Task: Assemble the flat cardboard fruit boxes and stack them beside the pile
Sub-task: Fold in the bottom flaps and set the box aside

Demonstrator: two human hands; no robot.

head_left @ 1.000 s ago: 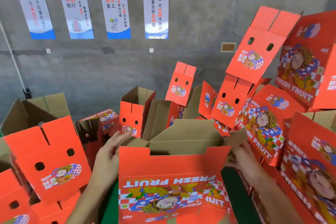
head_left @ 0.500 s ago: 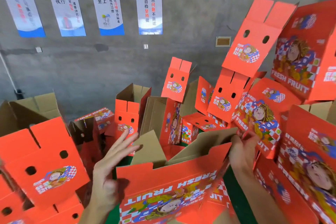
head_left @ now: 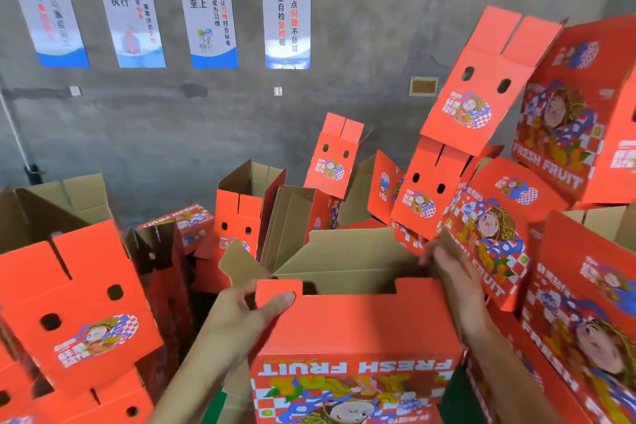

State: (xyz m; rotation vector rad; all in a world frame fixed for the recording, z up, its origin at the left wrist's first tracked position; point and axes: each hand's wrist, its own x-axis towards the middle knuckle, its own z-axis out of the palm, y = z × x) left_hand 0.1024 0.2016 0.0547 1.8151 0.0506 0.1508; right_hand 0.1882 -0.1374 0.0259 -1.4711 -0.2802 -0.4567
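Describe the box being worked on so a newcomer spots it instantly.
Start at the four wall posters and drop straight down to the bottom centre. The box there is gripped by both hands; unlike the others, its FRESH FRUIT lettering reads upside down.

Bare grey concrete wall.
Hung with four blue-and-white posters in a row; small brown plaque to their right, lower down.

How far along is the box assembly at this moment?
Done: many assembled boxes are piled along the right. In hand: the left hand grips the near wall of an opened box, the right hand holds its side flap. Left: closing its flaps and stacking it.
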